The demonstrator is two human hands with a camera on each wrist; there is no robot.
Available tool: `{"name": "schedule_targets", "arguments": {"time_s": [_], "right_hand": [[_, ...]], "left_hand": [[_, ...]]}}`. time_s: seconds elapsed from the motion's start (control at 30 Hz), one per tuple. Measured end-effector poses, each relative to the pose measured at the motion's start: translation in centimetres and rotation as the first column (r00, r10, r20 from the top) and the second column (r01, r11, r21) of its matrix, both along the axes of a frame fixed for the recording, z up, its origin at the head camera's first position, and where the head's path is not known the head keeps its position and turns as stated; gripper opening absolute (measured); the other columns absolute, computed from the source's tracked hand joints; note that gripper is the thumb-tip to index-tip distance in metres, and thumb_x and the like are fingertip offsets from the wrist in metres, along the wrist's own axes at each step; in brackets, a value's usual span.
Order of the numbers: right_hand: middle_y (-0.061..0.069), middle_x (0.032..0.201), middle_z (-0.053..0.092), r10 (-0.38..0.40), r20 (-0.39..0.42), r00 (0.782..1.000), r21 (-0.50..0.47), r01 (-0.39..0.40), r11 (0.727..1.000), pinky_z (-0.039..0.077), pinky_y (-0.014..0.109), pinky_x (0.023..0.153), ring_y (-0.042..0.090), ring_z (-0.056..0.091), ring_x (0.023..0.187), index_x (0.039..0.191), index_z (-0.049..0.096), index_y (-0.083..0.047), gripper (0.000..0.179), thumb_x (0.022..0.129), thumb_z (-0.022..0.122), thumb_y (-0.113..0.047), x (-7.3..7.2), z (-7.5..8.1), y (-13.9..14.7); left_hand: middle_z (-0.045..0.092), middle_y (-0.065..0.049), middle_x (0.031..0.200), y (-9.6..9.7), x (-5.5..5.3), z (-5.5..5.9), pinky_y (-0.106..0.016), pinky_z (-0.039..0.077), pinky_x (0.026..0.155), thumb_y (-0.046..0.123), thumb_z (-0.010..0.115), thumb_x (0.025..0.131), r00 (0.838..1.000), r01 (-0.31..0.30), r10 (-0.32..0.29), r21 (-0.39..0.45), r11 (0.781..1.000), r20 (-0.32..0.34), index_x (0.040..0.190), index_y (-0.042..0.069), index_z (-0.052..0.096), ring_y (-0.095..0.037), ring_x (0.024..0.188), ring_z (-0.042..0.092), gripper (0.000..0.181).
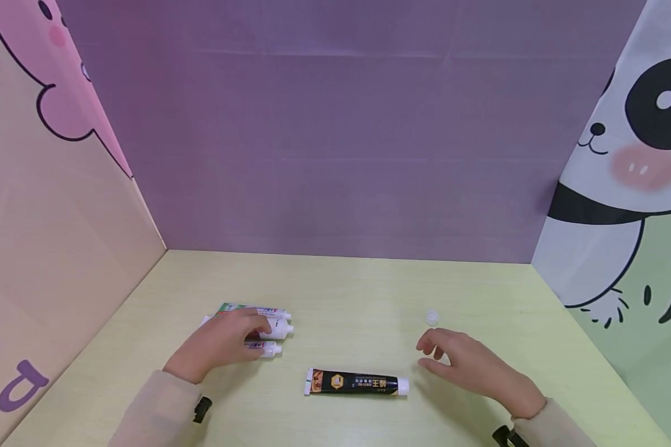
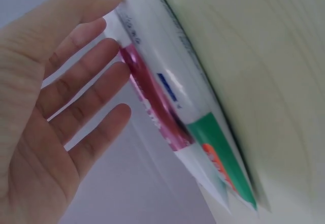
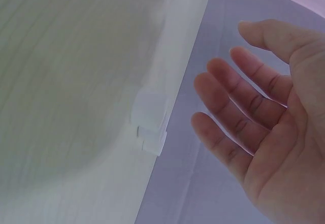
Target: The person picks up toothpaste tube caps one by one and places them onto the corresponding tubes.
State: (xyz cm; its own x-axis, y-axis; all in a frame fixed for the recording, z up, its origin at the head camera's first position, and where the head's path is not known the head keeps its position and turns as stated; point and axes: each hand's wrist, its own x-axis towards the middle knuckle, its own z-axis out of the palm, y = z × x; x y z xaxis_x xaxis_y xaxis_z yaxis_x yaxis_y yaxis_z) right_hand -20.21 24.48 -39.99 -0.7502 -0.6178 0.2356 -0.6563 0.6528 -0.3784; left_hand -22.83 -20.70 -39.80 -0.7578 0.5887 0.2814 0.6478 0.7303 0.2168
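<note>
Toothpaste tubes lie side by side at the left of the table in the head view: a back tube with a green end (image 1: 227,307), a white middle tube (image 1: 279,329) and a front tube (image 1: 271,349). My left hand (image 1: 232,338) is over them, hiding much of their bodies. In the left wrist view its fingers are nearly straight, with the thumb tip at a white, green-ended tube (image 2: 172,76) and fingertips beside a pink-banded tube (image 2: 155,102). My right hand (image 1: 470,366) hovers with loosely bent fingers, holding nothing, near small white caps (image 3: 151,122).
A black toothpaste tube (image 1: 358,382) with a white cap lies across the table between the hands. The pale wooden table (image 1: 341,298) meets a purple back wall (image 1: 335,155). Side panels with cartoon prints stand left and right.
</note>
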Motion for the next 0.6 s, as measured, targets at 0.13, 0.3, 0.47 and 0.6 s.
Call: {"name": "schedule_targets", "arguments": {"time_s": [0.13,0.3,0.47,0.6], "right_hand": [[-0.008,0.098,0.064,-0.022,0.004,1.000,0.006,0.022,1.000,0.052,0.031,0.074,0.003,0.060,0.083,0.106,0.064,-0.014,0.013,0.095,0.069,-0.021,-0.3,-0.2,0.5],[-0.008,0.099,0.064,-0.048,0.029,0.998,0.010,0.048,0.999,0.052,0.032,0.074,0.003,0.059,0.084,0.107,0.065,-0.014,0.013,0.096,0.068,-0.020,-0.5,-0.3,1.1],[-0.007,0.100,0.064,-0.057,0.034,0.998,0.005,0.057,0.998,0.052,0.031,0.074,0.004,0.060,0.085,0.107,0.065,-0.014,0.013,0.096,0.068,-0.021,-0.6,-0.2,1.5],[-0.004,0.101,0.065,-0.046,0.034,0.998,-0.002,0.046,0.999,0.053,0.032,0.073,0.007,0.061,0.084,0.106,0.064,-0.013,0.014,0.096,0.069,-0.020,-0.8,-0.1,1.7]], "left_hand": [[0.054,0.012,0.076,-0.3,-0.2,-0.3,-0.025,0.040,0.064,0.018,0.085,0.076,1.000,0.003,-0.003,-0.012,1.000,0.004,0.083,0.020,0.069,-0.002,0.069,0.043,0.018],[0.056,0.014,0.078,-0.5,-0.2,-0.6,-0.024,0.042,0.063,0.015,0.084,0.075,0.997,-0.018,0.020,-0.031,0.999,0.079,0.083,0.020,0.068,-0.002,0.069,0.045,0.018],[0.058,0.012,0.082,-0.5,-0.1,-0.7,-0.026,0.044,0.065,0.011,0.083,0.074,0.992,-0.040,0.045,-0.050,0.998,0.116,0.086,0.018,0.068,-0.004,0.071,0.048,0.020],[0.058,0.011,0.082,-0.5,-0.1,-0.6,-0.027,0.046,0.066,0.003,0.083,0.070,0.992,-0.038,0.044,-0.055,0.998,0.120,0.086,0.017,0.068,-0.006,0.073,0.049,0.026]]}}
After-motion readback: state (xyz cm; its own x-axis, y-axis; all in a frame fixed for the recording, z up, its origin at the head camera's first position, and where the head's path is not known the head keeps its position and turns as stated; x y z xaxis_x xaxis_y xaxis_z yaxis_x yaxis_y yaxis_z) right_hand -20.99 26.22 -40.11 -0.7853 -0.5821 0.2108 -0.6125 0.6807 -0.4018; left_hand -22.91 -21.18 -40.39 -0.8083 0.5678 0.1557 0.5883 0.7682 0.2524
